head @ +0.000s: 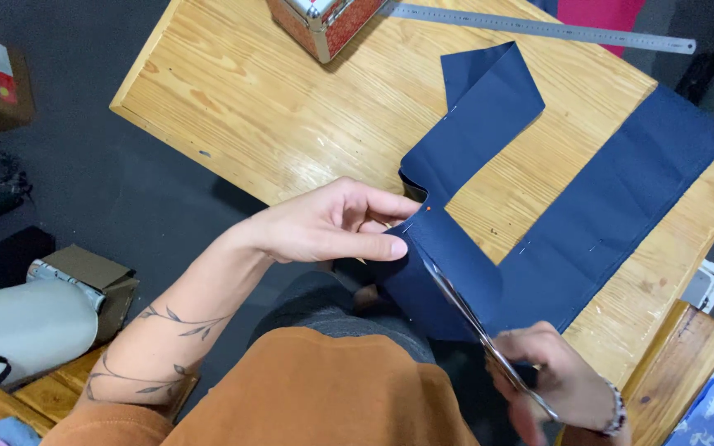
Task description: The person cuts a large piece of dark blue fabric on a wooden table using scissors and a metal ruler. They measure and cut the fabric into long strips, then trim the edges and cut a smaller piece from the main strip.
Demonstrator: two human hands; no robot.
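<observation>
While the left hand point(332, 223) pinches the navy fabric point(489, 206) at its near edge, thumb and forefinger closed on the cloth beside a red-headed pin point(429, 210), I log the right hand point(551, 372) at 5 o'clock, fingers wrapped shut through the scissors point(464, 306) handles. Blades lie on the fabric, pointing to 11 o'clock. The fabric drapes off the wooden table point(291, 107) edge. Judgement: keep cloth taut, blades clear of the pin. Blade opening is hard to read; right fingers partly cut off.

navy cloth point(489, 124) (plain), tan grained table point(291, 107), silver scissors point(464, 310)
</observation>
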